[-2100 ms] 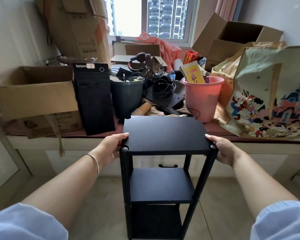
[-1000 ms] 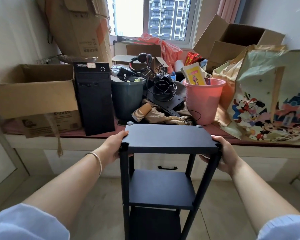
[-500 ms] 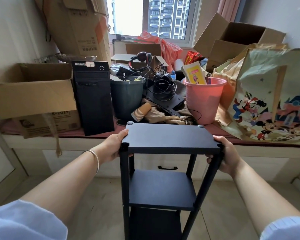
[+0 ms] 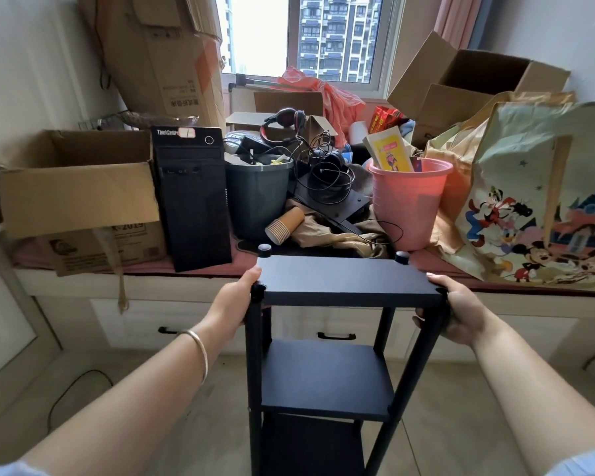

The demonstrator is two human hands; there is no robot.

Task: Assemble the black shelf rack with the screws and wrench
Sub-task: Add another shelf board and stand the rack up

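Before a cluttered ledge (image 4: pixel 200 271), both hands gripping black shelf rack (image 4: pixel 344 278)

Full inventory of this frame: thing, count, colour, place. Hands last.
rack: 1, black, floor, centre, three shelves
PC tower: 1, black, ledge, left of grey bin
grey bin: 1, dark grey, ledge centre
pink bin: 1, pink, ledge, right of centre
paper cups: 1 stack, brown, lying before grey bin
headphones: 1, red-black, behind grey bin
cartoon bag: 1, multicolour, ledge right
cardboard boxes: several, brown, along ledge
left hand: 1, grips rack's top left corner
right hand: 1, grips rack's top right corner
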